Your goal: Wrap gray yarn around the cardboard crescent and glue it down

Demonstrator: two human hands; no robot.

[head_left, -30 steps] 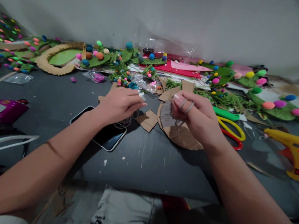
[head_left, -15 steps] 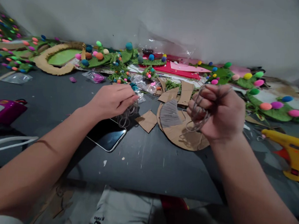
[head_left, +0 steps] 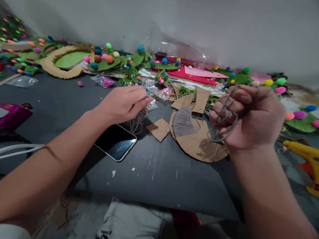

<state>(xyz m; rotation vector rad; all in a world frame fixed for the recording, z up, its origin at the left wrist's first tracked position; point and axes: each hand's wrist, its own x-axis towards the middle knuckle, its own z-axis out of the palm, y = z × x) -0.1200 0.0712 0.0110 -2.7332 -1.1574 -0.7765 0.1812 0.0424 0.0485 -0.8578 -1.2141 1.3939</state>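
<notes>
My left hand (head_left: 129,102) is closed on a tangle of grey yarn (head_left: 137,122), which hangs below its fingers over the corner of a phone (head_left: 117,142). Raised at the right, my right hand (head_left: 251,116) is a fist with loops of the same grey yarn around its fingers. Between the hands lies a round cardboard piece (head_left: 198,146). One section of it is wrapped in grey yarn (head_left: 184,122). A small cardboard square (head_left: 159,129) rests just left of it.
A yellow glue gun (head_left: 313,163) lies at the right and a purple tool (head_left: 8,118) at the left, near white cables (head_left: 9,151). Along the wall stand a tan fabric-wrapped ring (head_left: 49,68), red sheets (head_left: 190,74), leaves with coloured pompoms (head_left: 109,59) and plastic bags (head_left: 21,81).
My right hand has moved to the right, away from the cardboard, with the yarn loops still in it. The left hand stays nearly in place, holding its yarn. The view has shifted slightly.
</notes>
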